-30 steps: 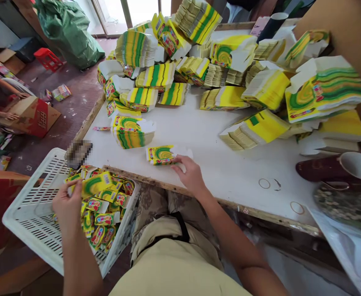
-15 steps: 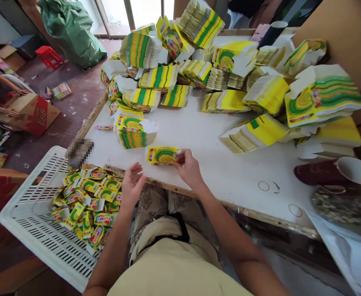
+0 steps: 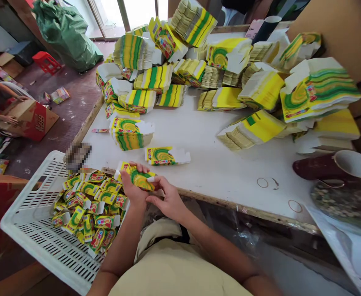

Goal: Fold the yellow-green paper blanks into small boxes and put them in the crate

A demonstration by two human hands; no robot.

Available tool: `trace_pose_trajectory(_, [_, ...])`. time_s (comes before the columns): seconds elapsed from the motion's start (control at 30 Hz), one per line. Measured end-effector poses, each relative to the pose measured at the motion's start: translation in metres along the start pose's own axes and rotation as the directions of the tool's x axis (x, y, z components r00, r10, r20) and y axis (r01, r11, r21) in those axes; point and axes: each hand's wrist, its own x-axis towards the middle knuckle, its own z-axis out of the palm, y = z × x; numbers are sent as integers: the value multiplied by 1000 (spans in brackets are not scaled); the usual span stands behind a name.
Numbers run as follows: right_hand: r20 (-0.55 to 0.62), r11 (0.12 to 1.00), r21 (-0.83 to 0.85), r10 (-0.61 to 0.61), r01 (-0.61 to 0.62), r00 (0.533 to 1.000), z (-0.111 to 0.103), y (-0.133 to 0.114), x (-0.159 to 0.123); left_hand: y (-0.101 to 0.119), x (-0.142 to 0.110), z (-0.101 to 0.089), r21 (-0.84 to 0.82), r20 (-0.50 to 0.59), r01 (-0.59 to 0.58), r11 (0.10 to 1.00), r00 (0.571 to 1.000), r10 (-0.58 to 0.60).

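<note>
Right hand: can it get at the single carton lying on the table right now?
Likely yes. The carton lies just beyond the right hand, nothing on top. That hand is at the box in the left hand, so it would have to leave that first.

yellow-green carton (image 3: 138,176) in both hands (image 3: 151,187), tilted, above table edge (image 3: 198,196)

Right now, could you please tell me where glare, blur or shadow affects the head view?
In the head view, the window is blown out white; upper-right cardboard softens and darkens toward the corner; a pixelated patch covers something at the table's left edge; left hand and right hand look fairly sharp.
</note>
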Motion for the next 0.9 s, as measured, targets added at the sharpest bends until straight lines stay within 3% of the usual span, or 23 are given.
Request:
trace_pose_trajectory(0.17, [0,998,-19,68,-68,998,-2,10,4,-10,-2,-4,91,-102,17,996,995,-8])
trace_pose_trajectory(0.37, [-92,996,-1,90,-91,992,-11,20,10,-5,-6,1,206,-65,50,977,997,-37])
trace_pose_trajectory(0.5, [-108,987,123,113,-99,988,-21,12,13,-10,-6,-5,186,19,121,975,992,-126])
trace_pose_trajectory(0.63, [-127,973,192,156,-130,980,-26,7,17,-22,-8,-16,216,-37,128,968,992,-123])
trace_pose_trajectory(0.7, [-177,979,155,157,-130,972,-28,8,18,-25,-9,-20,211,-66,104,972,994,-92])
trace_pose_trajectory(0.8, [-236,996,32,85,-80,968,-34,10,16,-22,-9,-22,196,-17,117,974,993,-115])
trace_pose_trajectory(0.9, [-161,989,-145,-25,2,987,-45,6,13,-13,-7,-27,190,61,68,980,995,-80])
